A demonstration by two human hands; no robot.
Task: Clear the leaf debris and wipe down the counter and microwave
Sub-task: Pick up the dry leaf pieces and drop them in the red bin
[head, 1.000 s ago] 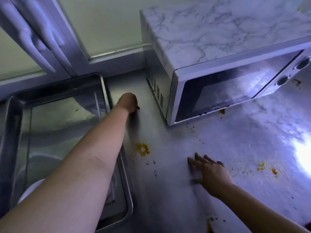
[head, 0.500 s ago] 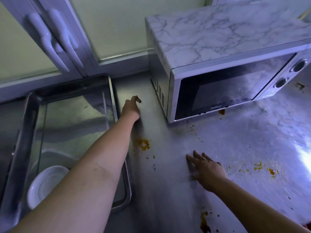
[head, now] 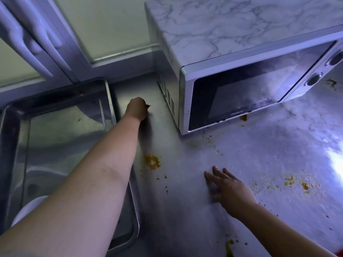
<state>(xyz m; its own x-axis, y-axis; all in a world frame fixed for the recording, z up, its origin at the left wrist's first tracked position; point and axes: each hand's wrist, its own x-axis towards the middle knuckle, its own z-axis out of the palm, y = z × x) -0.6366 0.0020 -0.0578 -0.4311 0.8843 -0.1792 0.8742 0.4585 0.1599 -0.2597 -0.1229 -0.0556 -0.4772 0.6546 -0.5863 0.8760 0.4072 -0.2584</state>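
Note:
My left hand (head: 137, 108) reaches into the gap between the metal tray (head: 16, 138) and the microwave (head: 241, 58). Its fingers are curled and pinch a small dark leaf scrap (head: 148, 106) that sticks out at the fingertips. My right hand (head: 227, 188) lies flat with spread fingers on the steel counter (head: 185, 210), in front of the microwave. Orange-yellow debris (head: 152, 162) sits on the counter beside my left forearm, more crumbs (head: 297, 183) lie right of my right hand, and a blob (head: 243, 117) sits under the microwave door.
A white bowl (head: 27, 210) sits in the tray, partly hidden by my left arm. Cabinet doors with white handles (head: 37, 34) hang at the upper left. Another smear (head: 229, 247) lies near the counter's front edge. A bright glare (head: 336, 164) falls on the right.
My left hand has stayed in the gap by the microwave, fingers closing again on a dark scrap. My right hand stays flat on the counter. The camera view shifted slightly.

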